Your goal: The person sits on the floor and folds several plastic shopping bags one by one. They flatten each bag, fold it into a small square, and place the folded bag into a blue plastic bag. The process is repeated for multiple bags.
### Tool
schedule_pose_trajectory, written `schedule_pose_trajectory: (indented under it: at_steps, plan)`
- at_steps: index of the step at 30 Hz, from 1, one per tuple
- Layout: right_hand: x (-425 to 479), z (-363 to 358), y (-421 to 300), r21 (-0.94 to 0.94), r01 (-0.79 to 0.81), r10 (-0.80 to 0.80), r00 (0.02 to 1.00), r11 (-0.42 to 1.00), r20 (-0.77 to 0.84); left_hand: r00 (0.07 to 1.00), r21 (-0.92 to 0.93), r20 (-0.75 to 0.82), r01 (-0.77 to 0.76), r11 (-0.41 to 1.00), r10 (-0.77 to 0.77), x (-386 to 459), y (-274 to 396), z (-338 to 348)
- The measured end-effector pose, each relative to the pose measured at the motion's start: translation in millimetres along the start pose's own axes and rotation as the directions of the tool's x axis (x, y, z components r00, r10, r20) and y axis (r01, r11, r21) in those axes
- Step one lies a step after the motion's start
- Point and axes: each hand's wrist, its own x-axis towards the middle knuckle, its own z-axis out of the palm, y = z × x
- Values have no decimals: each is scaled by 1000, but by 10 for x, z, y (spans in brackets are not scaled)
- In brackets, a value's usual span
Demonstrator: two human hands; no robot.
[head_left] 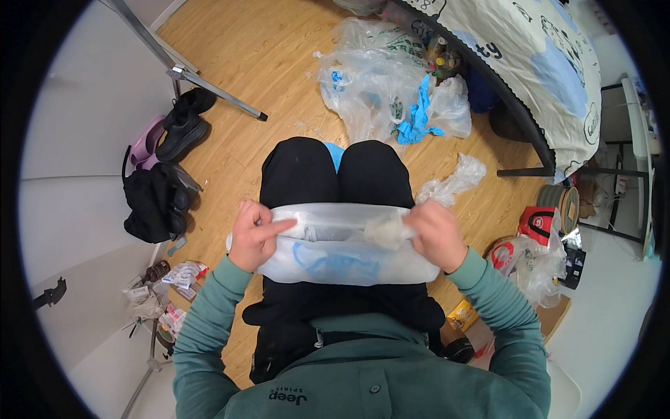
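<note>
A white translucent plastic bag [340,264] with blue print lies across my black-trousered thighs, folded into a wide band. My left hand [254,235] is at the bag's left end and grips its edge, with the index finger stretched over the plastic. At the opposite end, my right hand [437,233] pinches the bag's upper corner; motion blurs its fingers. Between the hands the plastic is crumpled along the upper fold, with a bunched, cloudy patch near the right fingers.
Clear plastic bags [366,78] and a torn blue plastic piece [419,118] lie on the wood floor ahead. Another crumpled bag [455,180] is by my right knee. Black shoes [183,136] and a tripod leg [225,97] stand left. A fabric-covered bed frame [523,120] reaches in from the right.
</note>
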Motion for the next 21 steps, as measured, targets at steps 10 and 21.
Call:
schedule_pose_trajectory:
  at_steps: [10,21]
  plan:
    - [9,-207,-206,46,-115,103,972,992,212,999,-14,9,43,999,-43,28,163,-158]
    - [-337,47,-360,-311,183,-222,971,933,-93,954,454,117,-299,839,277,-254,313,-177]
